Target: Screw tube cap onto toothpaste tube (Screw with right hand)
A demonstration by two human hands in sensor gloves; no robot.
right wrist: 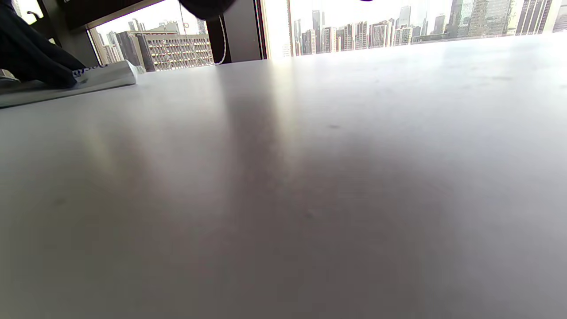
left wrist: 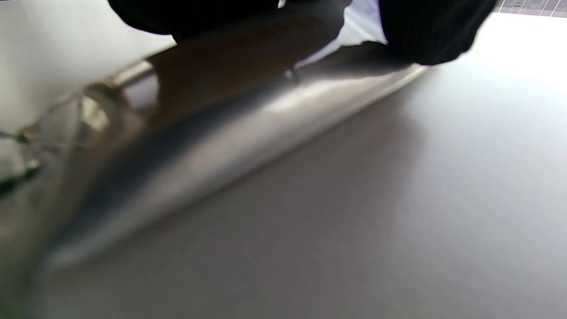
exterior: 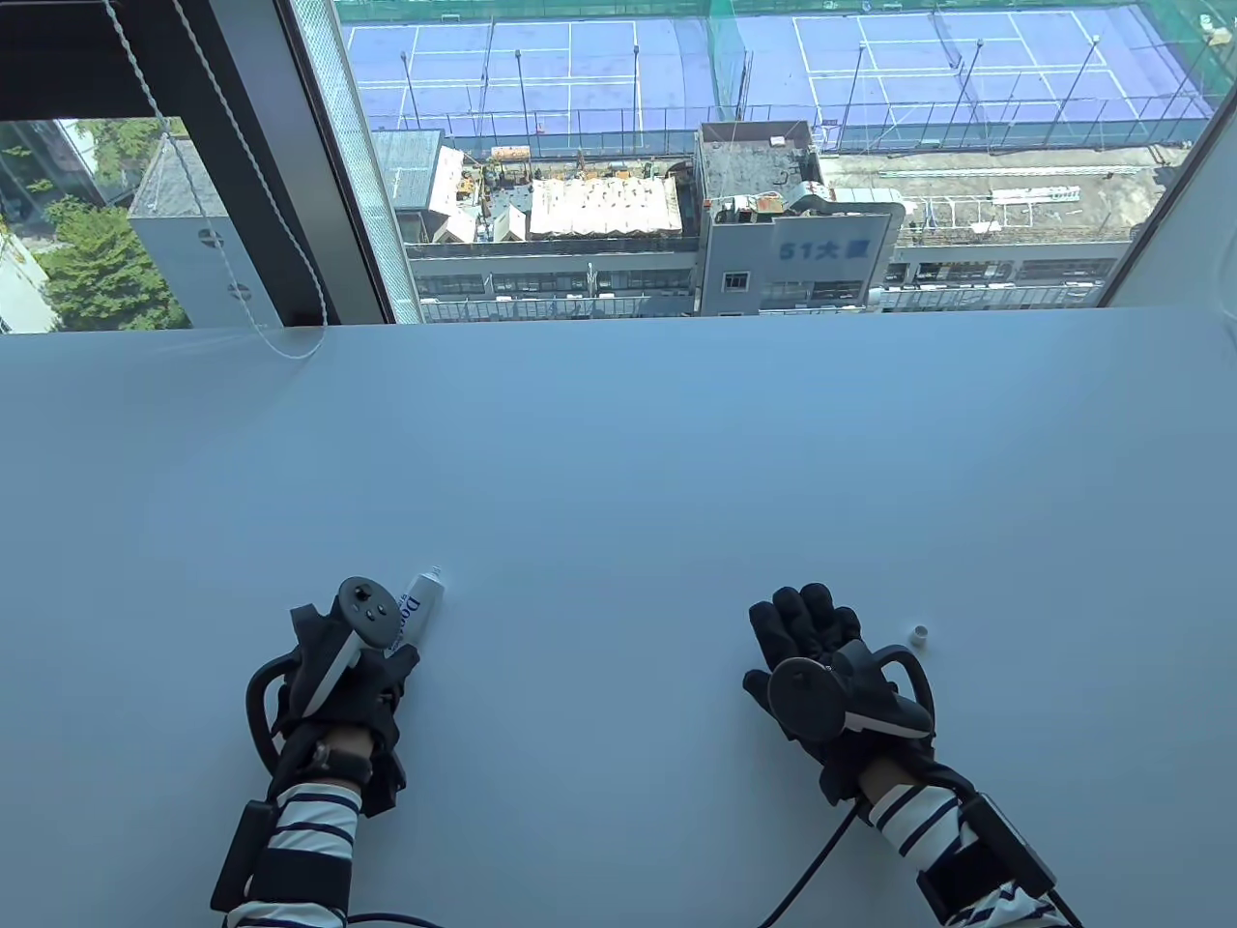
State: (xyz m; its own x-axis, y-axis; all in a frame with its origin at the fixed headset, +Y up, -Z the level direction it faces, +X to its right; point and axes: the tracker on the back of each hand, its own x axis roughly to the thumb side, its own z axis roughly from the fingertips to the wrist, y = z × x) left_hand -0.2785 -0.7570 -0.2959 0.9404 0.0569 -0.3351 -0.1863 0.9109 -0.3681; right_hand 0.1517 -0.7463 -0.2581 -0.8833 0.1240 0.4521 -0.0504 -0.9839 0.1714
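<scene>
Right hand: the right hand [exterior: 821, 667] lies flat on the tabletop [exterior: 618, 464], fingers [exterior: 807, 619] straight and released, holding nothing.
Left hand: the left hand [exterior: 338, 667] rests over the rear of the toothpaste tube [exterior: 417, 611]; whether its fingers curl round the tube I cannot tell, since the tracker hides them from above and the left wrist view is blurred.
Tube cap: the small white tube cap [exterior: 919, 636] stands on the tabletop just beside the right hand, on its outer side, not touched.
Toothpaste tube: it lies on the tabletop, bare nozzle pointing away from the person, well apart from the cap.
Step in hand: seemingly the start; cap not yet picked up.
Next move: the right hand likely needs to pinch the cap, carry it across to the nozzle and line it up square before twisting.
</scene>
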